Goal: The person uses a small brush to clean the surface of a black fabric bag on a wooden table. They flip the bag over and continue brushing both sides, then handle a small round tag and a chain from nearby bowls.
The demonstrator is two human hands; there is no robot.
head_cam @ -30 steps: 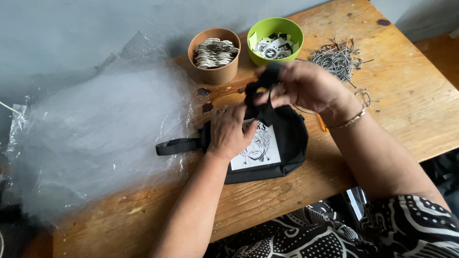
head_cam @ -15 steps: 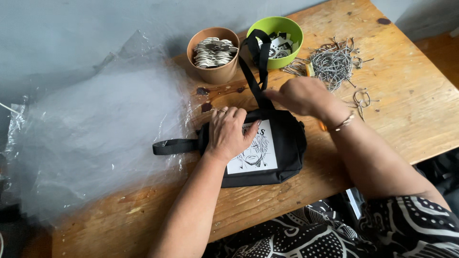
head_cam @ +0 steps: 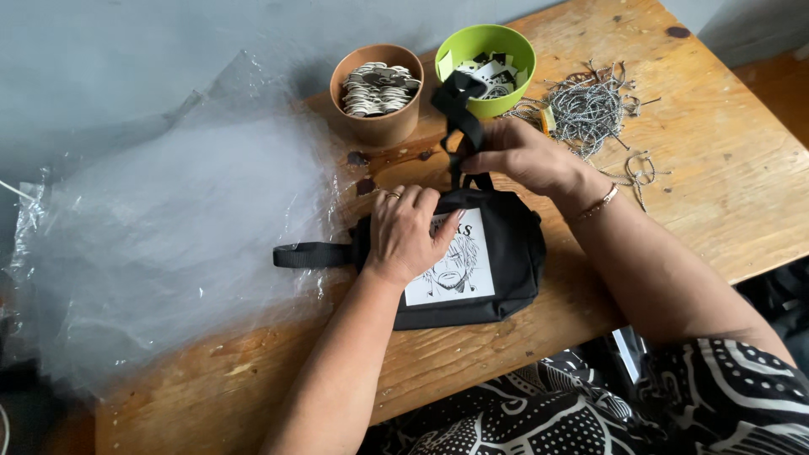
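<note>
I had the black pouch (head_cam: 506, 253) lying flat on the wooden table (head_cam: 742, 185), near its front edge, with its white printed panel (head_cam: 451, 265) facing up. My left hand (head_cam: 409, 232) lay spread flat on the pouch's left half, fingers open and partly covering the panel, with a ring on one finger. It gripped nothing — it only pressed down. My right hand (head_cam: 518, 156) was closed around the black strap (head_cam: 459, 105), pinching it just above the pouch's top edge, so the strap stood up in a loop in front of the green bowl (head_cam: 489, 55). A thin bracelet (head_cam: 598, 202) sat on that wrist. A short black loop (head_cam: 312, 254) stuck out from the pouch's left end, lying on the table.

Behind the pouch stood a brown paper cup (head_cam: 377, 93) filled with round discs, just beside the green bowl, which held small black and white pieces. To the right of the bowl lay a tangle of silvery cords (head_cam: 586, 109). A heap of clear plastic bags (head_cam: 168, 236) covered the table's left part.
</note>
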